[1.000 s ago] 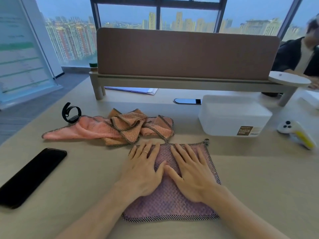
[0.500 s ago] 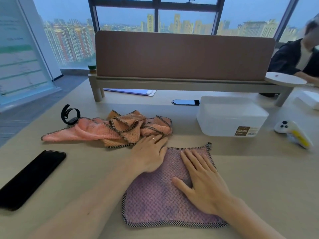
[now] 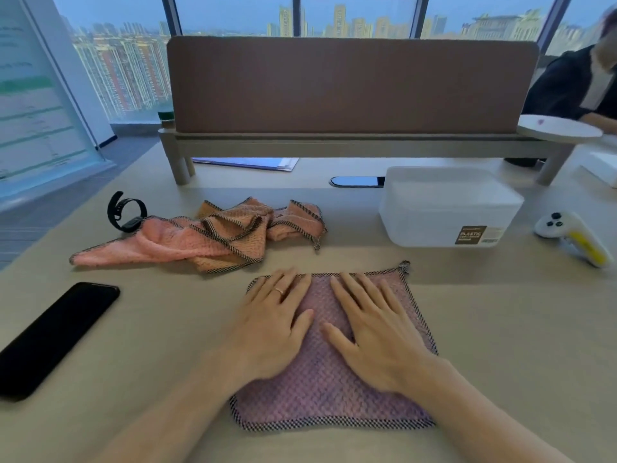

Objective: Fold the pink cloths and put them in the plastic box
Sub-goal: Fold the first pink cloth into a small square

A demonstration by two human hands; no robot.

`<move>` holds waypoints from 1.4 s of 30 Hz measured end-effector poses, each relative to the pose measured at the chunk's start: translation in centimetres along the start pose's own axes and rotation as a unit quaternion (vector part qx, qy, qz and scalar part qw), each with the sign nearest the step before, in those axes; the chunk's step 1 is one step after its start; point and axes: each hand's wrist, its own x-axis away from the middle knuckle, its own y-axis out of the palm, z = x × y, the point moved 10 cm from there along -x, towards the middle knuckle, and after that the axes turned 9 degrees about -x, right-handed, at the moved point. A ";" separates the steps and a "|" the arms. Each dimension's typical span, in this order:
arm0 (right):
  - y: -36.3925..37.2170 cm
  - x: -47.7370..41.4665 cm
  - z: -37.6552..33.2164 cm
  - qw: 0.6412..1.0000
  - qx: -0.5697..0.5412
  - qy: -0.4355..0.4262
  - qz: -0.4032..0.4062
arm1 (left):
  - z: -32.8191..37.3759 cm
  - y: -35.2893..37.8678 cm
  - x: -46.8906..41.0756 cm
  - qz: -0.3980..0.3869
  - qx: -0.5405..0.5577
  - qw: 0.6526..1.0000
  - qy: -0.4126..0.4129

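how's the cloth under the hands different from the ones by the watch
The flat cloth is mauve-pink and spread out square under both hands; the crumpled cloths are salmon-orange, bunched and twisted in a heap. The flat cloth lies nearest the person; the crumpled cloths lie farther back, touching the watch. Both have dark checkered edging.

We see a pale wood desk (image 3: 500, 329) running to a brown divider panel (image 3: 350, 85) on a raised light shelf (image 3: 334, 143) along its far edge. Beyond it, dark-framed windows (image 3: 297, 15) show high-rise blocks under a dim bluish sky. At the left edge stands a white board (image 3: 30, 105) on grey floor (image 3: 30, 225). A seated person in dark clothes (image 3: 574, 85) is at the far right corner.
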 end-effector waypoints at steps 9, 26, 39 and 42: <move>-3.0 3.0 1.7 0.999 -0.017 0.017 0.037 | -1.6 -2.7 2.7 0.085 0.038 0.996 -0.004; -5.7 11.5 2.9 0.987 -0.093 -0.129 0.036 | -1.6 -5.1 11.0 0.129 0.171 0.967 0.134; -5.3 11.0 2.1 0.975 0.016 -0.221 0.015 | -1.2 -4.1 9.7 0.043 0.045 0.973 0.223; -5.4 10.5 2.8 0.981 -0.019 -0.192 0.000 | -2.1 -4.1 9.0 0.043 0.097 0.977 0.186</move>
